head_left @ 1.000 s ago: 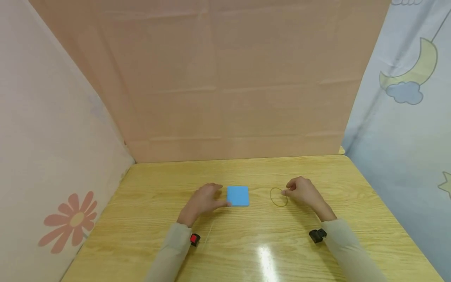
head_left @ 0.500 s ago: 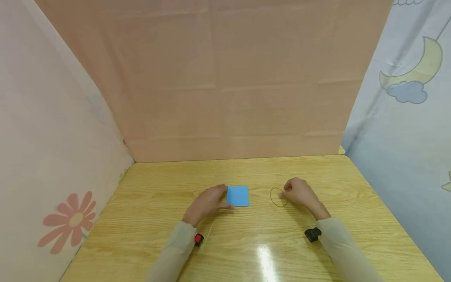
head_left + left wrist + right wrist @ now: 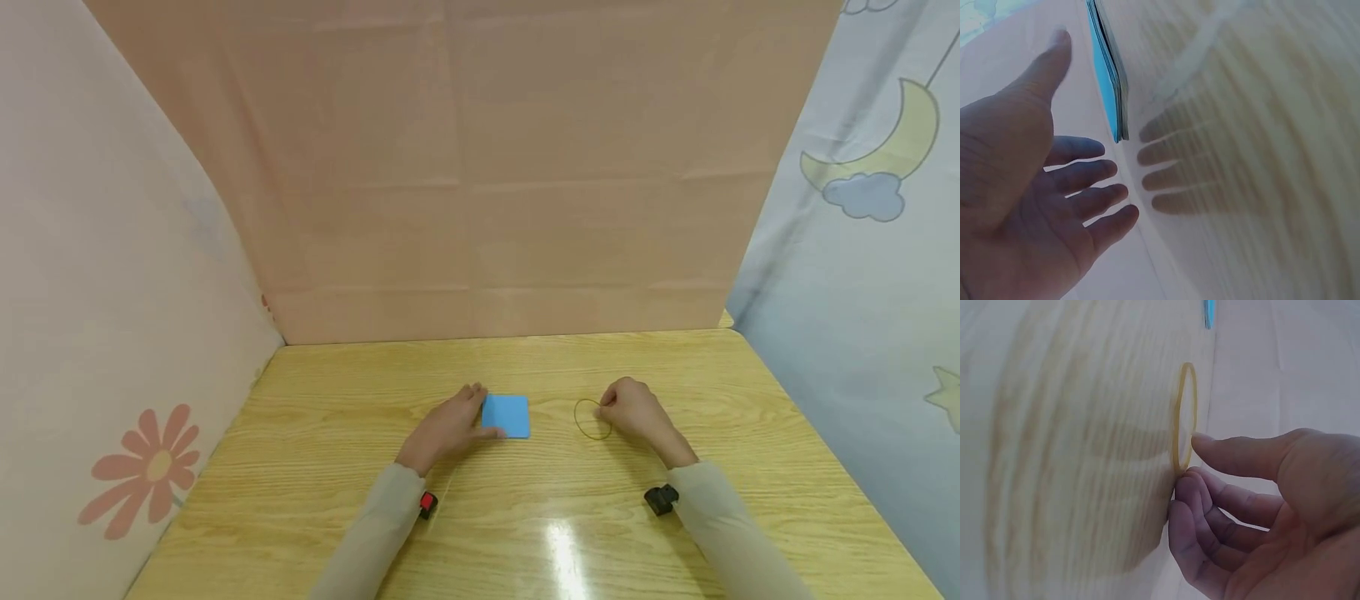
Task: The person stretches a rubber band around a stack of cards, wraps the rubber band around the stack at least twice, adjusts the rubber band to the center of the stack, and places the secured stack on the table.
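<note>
A thin stack of square sheets with a blue top lies flat on the table; its layered edge shows in the left wrist view. My left hand is at the stack's left side, thumb along the near edge and fingers at the far left corner. In the left wrist view, thumb and fingers of the left hand are spread wide apart. A yellow rubber band lies as a loop to the right of the stack. The thumb and bent fingers of my right hand are right at its edge, with a gap between thumb and forefinger.
The wood-grain table ends at a peach cloth backdrop. Printed cloths hang on both sides, a flower on the left one and a moon on the right one. Black wrist devices sit at both sleeves.
My left hand has moved right, from beside the blue stack to its left edge and near corner. My right hand has shifted slightly left at the rubber band; stack and band stay put.
</note>
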{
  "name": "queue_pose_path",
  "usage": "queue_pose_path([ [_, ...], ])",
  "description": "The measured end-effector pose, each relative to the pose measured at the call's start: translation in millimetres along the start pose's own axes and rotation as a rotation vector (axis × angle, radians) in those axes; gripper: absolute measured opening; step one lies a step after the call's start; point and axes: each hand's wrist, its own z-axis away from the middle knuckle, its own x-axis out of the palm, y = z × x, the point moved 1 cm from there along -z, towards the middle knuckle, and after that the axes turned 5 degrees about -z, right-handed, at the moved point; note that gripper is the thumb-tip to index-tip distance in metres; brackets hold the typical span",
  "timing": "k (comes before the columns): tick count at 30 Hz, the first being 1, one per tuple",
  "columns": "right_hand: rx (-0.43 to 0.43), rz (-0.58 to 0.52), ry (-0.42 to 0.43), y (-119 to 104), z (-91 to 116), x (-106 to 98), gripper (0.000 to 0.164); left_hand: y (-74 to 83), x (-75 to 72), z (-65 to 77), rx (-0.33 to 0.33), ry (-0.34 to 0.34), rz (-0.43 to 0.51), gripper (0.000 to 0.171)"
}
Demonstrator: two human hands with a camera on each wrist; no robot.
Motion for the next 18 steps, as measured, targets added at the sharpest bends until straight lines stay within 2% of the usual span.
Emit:
queue_pose_path([
  [6, 0.033, 0.021, -0.026, -1.2, -0.8, 5.8, 0.016, -0.9, 0.4, -2.5, -0.031, -0.027, 0.018, 0.093],
  [10, 0.034, 0.027, -0.025, -0.3, -2.0, 8.0, 0.017, -1.3, 3.2, -4.3, -0.025, -0.033, 0.006, 0.092],
  [16, 0.021, 0.015, -0.025, -0.3, -3.9, 8.7, 0.05, -0.4, 4.4, -5.9, -0.004, -0.02, -0.01, 0.088],
  [18, 0.021, 0.021, -0.025, -1.0, -4.0, 8.7, 0.052, 0.0, 3.7, -6.3, 0.0, -0.021, -0.019, 0.088],
])
